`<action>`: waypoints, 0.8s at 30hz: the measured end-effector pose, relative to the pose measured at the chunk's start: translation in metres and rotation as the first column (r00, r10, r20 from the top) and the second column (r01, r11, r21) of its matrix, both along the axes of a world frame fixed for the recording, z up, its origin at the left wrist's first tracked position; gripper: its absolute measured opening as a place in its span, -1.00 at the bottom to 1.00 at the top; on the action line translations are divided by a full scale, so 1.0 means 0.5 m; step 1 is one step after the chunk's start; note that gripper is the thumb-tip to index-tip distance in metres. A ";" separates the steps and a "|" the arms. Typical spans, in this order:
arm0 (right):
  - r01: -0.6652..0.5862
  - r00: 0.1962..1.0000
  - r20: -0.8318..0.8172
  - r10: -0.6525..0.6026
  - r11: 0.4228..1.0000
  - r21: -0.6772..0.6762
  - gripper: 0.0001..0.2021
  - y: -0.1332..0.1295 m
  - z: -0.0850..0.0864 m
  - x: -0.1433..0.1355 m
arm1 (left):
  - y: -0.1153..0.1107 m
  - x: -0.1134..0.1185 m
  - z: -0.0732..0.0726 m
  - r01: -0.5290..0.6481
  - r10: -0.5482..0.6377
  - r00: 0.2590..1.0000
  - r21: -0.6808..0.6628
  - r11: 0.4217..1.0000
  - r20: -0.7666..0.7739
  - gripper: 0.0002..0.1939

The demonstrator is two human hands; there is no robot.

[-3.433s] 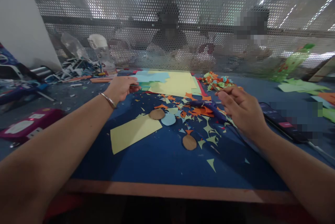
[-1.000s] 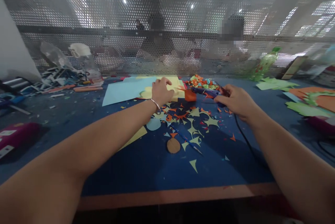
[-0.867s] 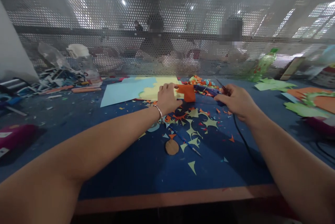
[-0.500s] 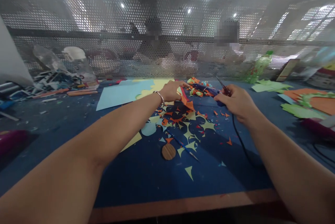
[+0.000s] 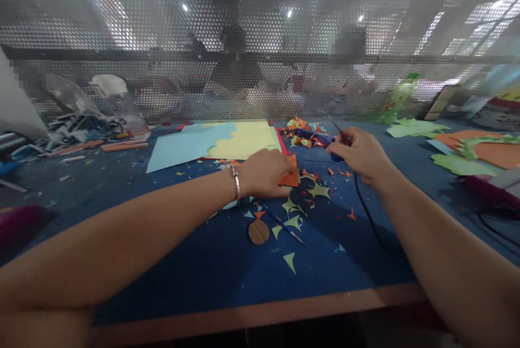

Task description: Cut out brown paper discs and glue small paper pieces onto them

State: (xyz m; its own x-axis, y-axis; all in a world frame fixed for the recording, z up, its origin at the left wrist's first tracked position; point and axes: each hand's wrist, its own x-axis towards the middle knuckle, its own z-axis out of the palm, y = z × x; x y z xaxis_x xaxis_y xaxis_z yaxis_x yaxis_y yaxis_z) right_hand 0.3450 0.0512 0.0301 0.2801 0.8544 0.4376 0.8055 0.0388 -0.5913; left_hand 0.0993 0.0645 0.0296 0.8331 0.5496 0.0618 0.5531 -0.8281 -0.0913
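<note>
My left hand [image 5: 268, 173], with a silver bracelet at the wrist, is at the middle of the blue table, its fingers curled at an orange paper piece [image 5: 291, 170]. Its thumb points right, over small paper scraps. In my right hand [image 5: 359, 152] are scissors [image 5: 339, 130] with a dark handle, tip pointing up and left. A blue glue gun [image 5: 314, 135] lies beside that hand, its black cord [image 5: 368, 212] running down the table. Behind my left hand lie yellow paper [image 5: 244, 139] and light blue paper [image 5: 182, 146].
A wooden disc [image 5: 258, 232] and a blue pen [image 5: 284, 223] lie near the front. A white-capped bottle [image 5: 116, 98] stands left, a green-capped bottle [image 5: 400, 100] right. Behind a perforated metal screen [image 5: 260, 66] people sit. Green and orange paper [image 5: 487, 150] lies at right.
My left hand has come back toward me from the far paper stack, and the orange paper has come with it. My right hand has stayed nearly in place with the scissors.
</note>
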 end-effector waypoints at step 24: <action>0.029 0.999 -0.037 -0.030 0.999 -0.030 -0.80 0.002 0.000 0.002 | 0.115 -0.063 0.053 -0.245 0.205 0.860 0.025 0.969 0.467 -0.61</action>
